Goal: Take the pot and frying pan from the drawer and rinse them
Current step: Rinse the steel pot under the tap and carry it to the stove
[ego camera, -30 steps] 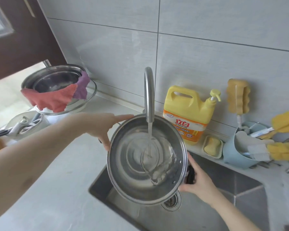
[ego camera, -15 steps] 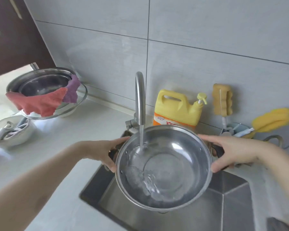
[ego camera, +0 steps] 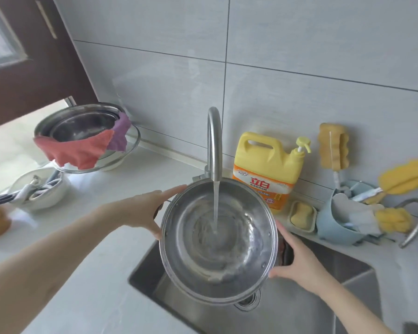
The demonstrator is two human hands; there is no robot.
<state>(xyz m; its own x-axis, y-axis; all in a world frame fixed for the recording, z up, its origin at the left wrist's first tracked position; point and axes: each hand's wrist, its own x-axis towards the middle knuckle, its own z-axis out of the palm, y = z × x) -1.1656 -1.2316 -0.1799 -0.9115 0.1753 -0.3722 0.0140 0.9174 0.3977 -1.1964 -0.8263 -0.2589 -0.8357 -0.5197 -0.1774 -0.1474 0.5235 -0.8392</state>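
Note:
A shiny steel pot (ego camera: 246, 276) hangs over the sink (ego camera: 299, 307), held by both side handles. My left hand (ego camera: 146, 212) grips its left handle, and my right hand (ego camera: 297, 259) grips the dark right handle. Water runs from the curved steel tap (ego camera: 214, 143) straight into the pot and swirls at the bottom. No frying pan is in view.
A yellow detergent jug (ego camera: 267, 169) and a soap dish (ego camera: 302, 214) stand behind the sink. To the right, a blue holder (ego camera: 333, 225) carries yellow sponges. Stacked steel bowls with a red cloth (ego camera: 80, 150) and a white bowl of utensils (ego camera: 38, 191) sit on the left counter.
The pot has tilted and swirled under the stream. My right hand has dropped from the pot's upper right side to its lower right. The view has shifted.

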